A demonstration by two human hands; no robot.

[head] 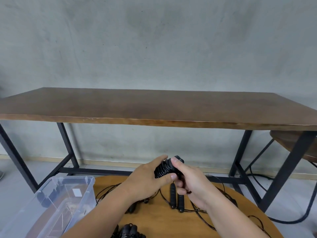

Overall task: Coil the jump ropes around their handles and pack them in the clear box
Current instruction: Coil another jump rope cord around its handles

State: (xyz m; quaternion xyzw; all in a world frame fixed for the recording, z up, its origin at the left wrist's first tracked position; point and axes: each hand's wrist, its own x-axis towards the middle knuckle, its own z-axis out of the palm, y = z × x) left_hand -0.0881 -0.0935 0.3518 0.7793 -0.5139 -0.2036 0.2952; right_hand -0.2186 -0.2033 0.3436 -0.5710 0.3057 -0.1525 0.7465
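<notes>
Above the round wooden table [154, 219], both hands hold a black jump rope bundle [163, 170], its cord coiled around the handles. My left hand [147, 179] grips the coiled part from the left with thumb underneath. My right hand [188, 181] grips the bundle's right end, and a bit of cord shows by its fingers. Two black handles [176, 198] of another rope lie side by side on the table below the hands, with thin cord [202, 211] looping around them. Another coiled black bundle [128, 231] sits at the near edge. The clear box [56, 203] stands at the left, open.
A long brown table [154, 107] on black metal legs stands behind against a grey wall. A wooden stool [295, 143] is at the right, with a black cable [291, 220] on the floor beneath it. Another handle [132, 207] lies partly under my left forearm.
</notes>
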